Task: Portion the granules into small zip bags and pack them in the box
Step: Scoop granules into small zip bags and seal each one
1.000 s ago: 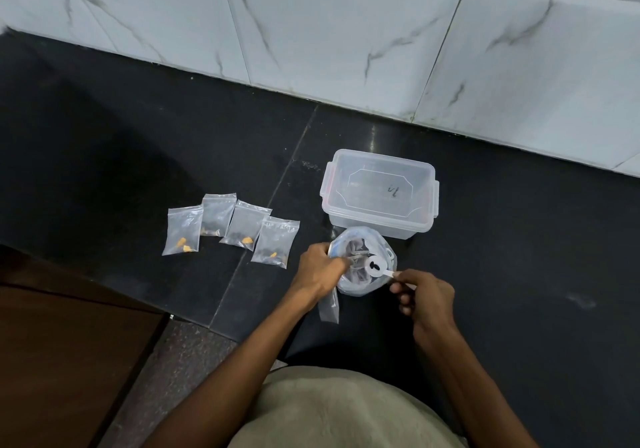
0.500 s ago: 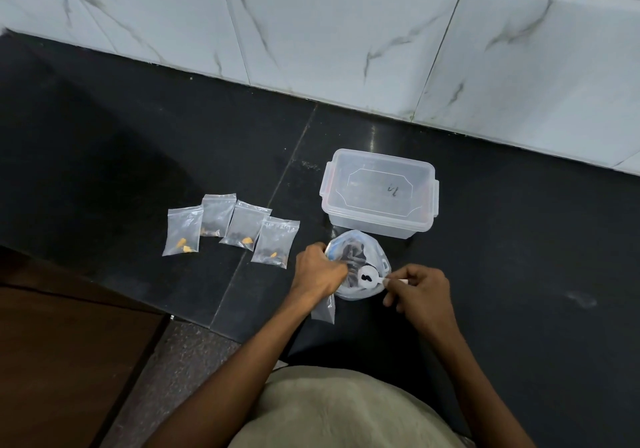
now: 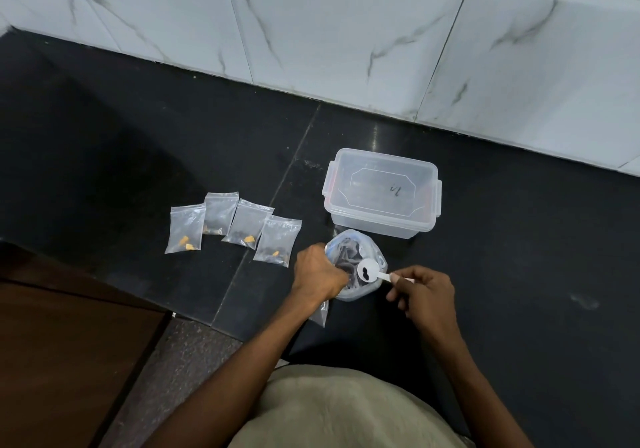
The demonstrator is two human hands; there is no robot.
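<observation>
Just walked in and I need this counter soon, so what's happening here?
A person is portioning dark granules. The right hand holds a white spoon with a small scoop over the large clear bag, which the left hand steadies. Four filled zip bags lie left; the lidded plastic box sits behind.

From where I watched, the only writing in view was a small dark handwritten mark on the clear lid of the box [image 3: 381,191]. It looked like two short strokes, perhaps "1/1" or "11", but I could not read it with any certainty. I found no printed labels, brands or numbers anywhere else.
</observation>
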